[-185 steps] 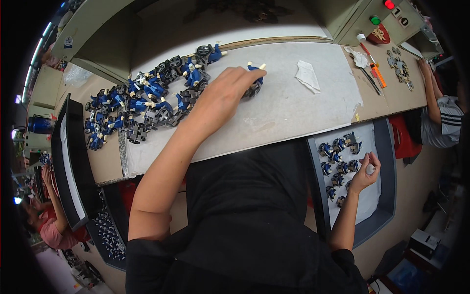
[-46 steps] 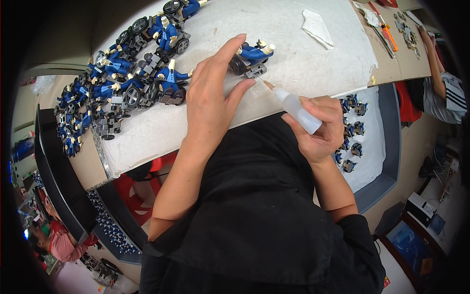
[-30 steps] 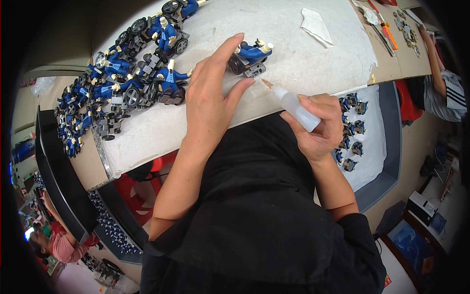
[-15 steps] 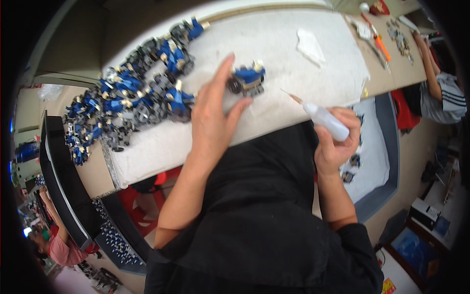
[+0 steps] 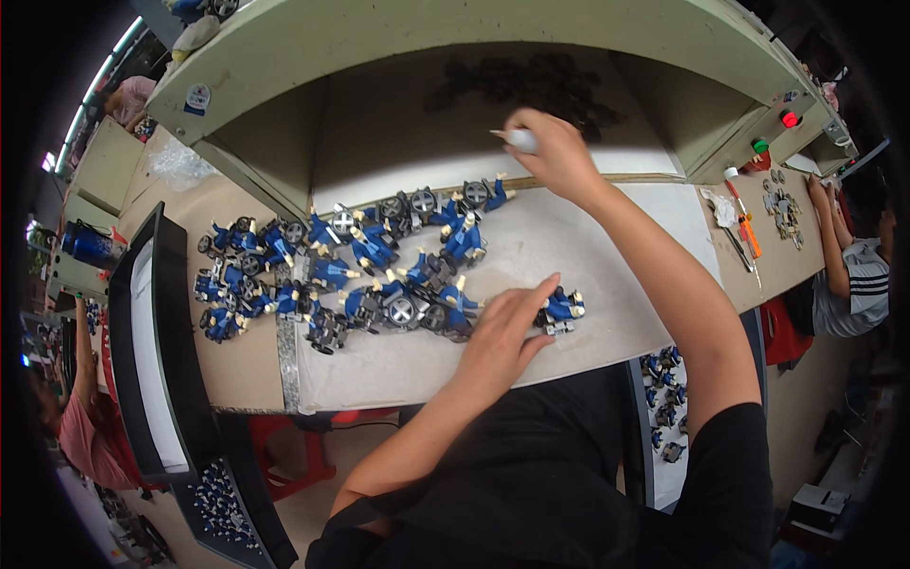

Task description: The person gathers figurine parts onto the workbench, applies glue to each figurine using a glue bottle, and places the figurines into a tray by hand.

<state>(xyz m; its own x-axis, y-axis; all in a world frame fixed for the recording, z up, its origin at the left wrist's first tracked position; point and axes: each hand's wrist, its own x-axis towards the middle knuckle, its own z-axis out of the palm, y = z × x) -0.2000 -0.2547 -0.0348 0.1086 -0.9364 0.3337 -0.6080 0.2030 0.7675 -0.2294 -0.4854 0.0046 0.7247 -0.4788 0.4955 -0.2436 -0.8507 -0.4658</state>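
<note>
My right hand (image 5: pixel 561 159) is closed round a white squeeze bottle (image 5: pixel 520 140) with a pointed tip, held up at the mouth of the cabinet beyond the worktop. The tip points left. My left hand (image 5: pixel 495 346) rests low at the near edge of the white sheet, thumb and forefinger spread on either side of a small toy figure in blue on a dark-wheeled vehicle (image 5: pixel 566 305). Whether the fingers touch this toy I cannot tell. To their left lies a crowded heap of similar blue figures with grey and black wheeled vehicles (image 5: pixel 403 308).
A pale green cabinet (image 5: pixel 256 166) arches over the back, with dark pieces inside. At left stands a black tray (image 5: pixel 175 351). Tools with orange handles (image 5: pixel 749 235) and small parts (image 5: pixel 783 211) lie at right, near another person's arm. A bin of toys (image 5: pixel 666 403) sits below.
The view has tilted up, bringing the cabinet into sight. My right hand has carried the bottle forward, away from beside the toy, to the cabinet's mouth. My left hand stays by the toy.
</note>
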